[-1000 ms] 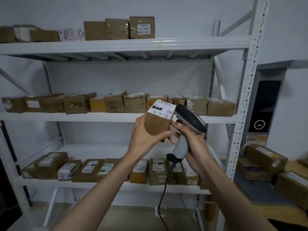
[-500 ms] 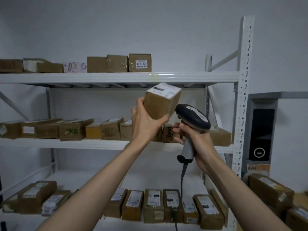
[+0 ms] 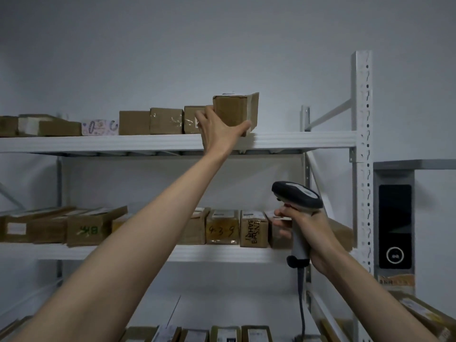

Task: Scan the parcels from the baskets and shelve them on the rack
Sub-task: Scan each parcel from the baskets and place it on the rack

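Your left hand (image 3: 217, 127) has a brown cardboard parcel (image 3: 235, 112) up at the top shelf (image 3: 303, 141) of the white rack (image 3: 361, 149), at the right end of the row of boxes (image 3: 150, 122) already standing there. Your grip is closed around it: the thumb runs under its lower right corner and the fingers wrap the left face. The parcel sits over the shelf's front edge, beside the neighbouring box; whether its base is flat on the shelf or just above it cannot be told from here.

Your right hand (image 3: 308, 230) is wrapped round the handle of the barcode scanner (image 3: 297, 211), held low in front of the middle shelf (image 3: 222, 253) with its head facing left, away from the parcel, and its cable hanging down.

On progress, this parcel looks to be at the shelving stage, with only the setting down and letting go left. The rack already carries plenty: a row on top, a fuller row on the middle shelf, more along the lowest shelf at the frame's bottom edge. The baskets are out of view, so how many parcels wait cannot be judged; some boxes (image 3: 429, 319) lie at the lower right beyond the rack.

The parcel stands upright with a broad brown face toward you. Its long axis seems to run back into the shelf, though the foreshortening makes that uncertain.
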`<state>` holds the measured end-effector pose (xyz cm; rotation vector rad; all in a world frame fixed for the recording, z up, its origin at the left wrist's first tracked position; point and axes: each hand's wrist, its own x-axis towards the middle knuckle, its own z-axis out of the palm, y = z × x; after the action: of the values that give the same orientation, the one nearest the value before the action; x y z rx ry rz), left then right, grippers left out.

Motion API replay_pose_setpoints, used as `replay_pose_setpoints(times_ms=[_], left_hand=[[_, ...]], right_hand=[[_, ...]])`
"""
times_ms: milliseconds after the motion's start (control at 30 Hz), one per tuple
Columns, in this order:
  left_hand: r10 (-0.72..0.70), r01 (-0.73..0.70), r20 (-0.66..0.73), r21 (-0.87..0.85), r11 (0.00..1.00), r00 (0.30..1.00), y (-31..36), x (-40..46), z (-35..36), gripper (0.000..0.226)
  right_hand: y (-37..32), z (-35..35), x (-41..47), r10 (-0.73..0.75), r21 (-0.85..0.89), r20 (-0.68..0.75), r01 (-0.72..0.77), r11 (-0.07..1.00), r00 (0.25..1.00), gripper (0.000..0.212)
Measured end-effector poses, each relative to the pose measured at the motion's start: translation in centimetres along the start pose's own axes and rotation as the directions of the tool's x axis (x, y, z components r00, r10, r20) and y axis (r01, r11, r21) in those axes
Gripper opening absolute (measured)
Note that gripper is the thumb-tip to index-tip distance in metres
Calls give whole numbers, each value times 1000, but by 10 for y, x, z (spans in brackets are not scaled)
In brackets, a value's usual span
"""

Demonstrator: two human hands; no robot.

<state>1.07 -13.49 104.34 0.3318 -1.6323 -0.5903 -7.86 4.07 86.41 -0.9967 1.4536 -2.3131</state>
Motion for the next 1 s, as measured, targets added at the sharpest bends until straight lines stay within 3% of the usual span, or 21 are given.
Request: replay_pose_setpoints(times_ms=[167,400,700,1000], left_hand=[[70,-70,-2,106,992,998,-2,55,36,89],[39,-41,13,240,970,999,-15,87,79,107],[129,-140,57,520,843,990,-35,98,94,93],[132,-127,35,596,793,991,-53,120,89,85]], right_hand=[[2,-2,17,1,-21,40,-1,1000,999,22],[2,6,31,26,-75,90,-19,997,996,31],[6,0,34,17,-82,78,-10,997,997,21],[13,-18,37,39,-73,14,-38,997,999,7]])
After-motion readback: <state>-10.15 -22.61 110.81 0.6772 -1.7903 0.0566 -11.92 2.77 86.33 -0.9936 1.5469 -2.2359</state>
